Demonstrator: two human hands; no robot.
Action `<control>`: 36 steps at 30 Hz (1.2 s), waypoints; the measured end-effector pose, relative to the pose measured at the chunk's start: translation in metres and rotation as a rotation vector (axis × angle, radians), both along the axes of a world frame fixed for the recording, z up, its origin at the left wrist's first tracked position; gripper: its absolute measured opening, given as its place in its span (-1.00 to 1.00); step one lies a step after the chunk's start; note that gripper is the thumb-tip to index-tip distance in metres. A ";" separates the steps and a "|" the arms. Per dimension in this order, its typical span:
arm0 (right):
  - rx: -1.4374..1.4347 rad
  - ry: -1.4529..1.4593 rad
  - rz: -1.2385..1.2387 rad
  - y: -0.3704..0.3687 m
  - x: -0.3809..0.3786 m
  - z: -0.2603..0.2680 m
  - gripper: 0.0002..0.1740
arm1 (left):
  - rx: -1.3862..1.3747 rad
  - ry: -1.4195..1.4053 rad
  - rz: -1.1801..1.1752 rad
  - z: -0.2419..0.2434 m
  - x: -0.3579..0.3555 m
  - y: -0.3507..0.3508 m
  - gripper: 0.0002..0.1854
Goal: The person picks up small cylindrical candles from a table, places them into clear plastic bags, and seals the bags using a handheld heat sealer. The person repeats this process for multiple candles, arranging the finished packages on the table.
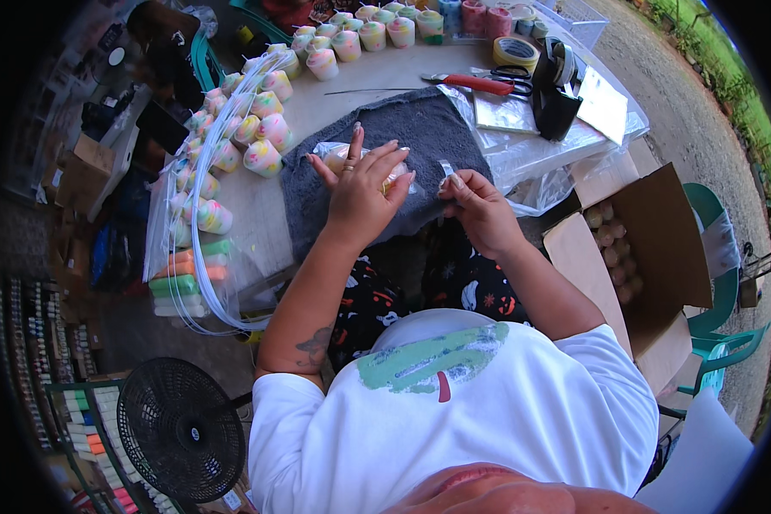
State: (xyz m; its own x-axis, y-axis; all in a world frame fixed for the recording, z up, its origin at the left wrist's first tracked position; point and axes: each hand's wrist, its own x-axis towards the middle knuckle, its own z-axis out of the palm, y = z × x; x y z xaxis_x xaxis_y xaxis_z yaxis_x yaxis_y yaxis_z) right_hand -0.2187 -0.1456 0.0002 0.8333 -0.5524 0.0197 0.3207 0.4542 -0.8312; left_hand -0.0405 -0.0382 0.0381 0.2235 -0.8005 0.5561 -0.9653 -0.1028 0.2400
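Observation:
My left hand [364, 186] is spread over a small plastic-wrapped item [395, 177], pale and yellowish, possibly a candle. Its fingers are apart, and the hand hides much of the item. Under both lies a dark grey towel [434, 122] on the table. To the right, near the towel's edge, my right hand [482, 209] pinches a short strip of clear tape [447, 168] between thumb and finger. The strip's free end sticks up above the fingertips.
Swirled pastel cup candles [263, 158] line the table's left and far sides. A wick bundle [199, 193] arches at left. Red-handled pliers [475, 83], black scissors [520, 78], a tape roll [515, 53] and a tape dispenser [554, 96] lie beyond. At right stands an open carton [662, 244].

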 end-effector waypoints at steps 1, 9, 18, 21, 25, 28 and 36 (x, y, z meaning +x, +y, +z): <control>0.006 0.002 0.000 0.000 -0.001 -0.001 -0.81 | 0.012 0.005 0.001 0.001 -0.001 0.000 -0.69; -0.272 0.162 0.027 -0.014 0.000 0.015 -0.78 | -0.085 -0.079 -0.008 -0.011 0.001 -0.003 -0.64; -1.516 0.004 -0.047 -0.047 0.013 0.062 -0.76 | -0.067 -0.041 -0.099 -0.004 0.004 0.001 -0.52; -1.076 0.037 0.061 -0.043 0.017 0.054 -0.80 | -0.071 -0.043 -0.089 -0.005 0.004 0.000 -0.50; 0.102 0.090 0.200 0.000 0.019 0.020 -0.85 | -0.110 -0.056 -0.055 -0.009 0.001 0.000 -0.47; 0.337 -0.048 0.321 0.014 0.018 0.000 -0.87 | -0.116 -0.060 -0.033 -0.011 -0.002 0.002 -0.44; -1.116 -0.090 -0.041 -0.013 0.021 0.023 -0.89 | -0.042 -0.001 -0.093 -0.003 0.003 0.006 -0.34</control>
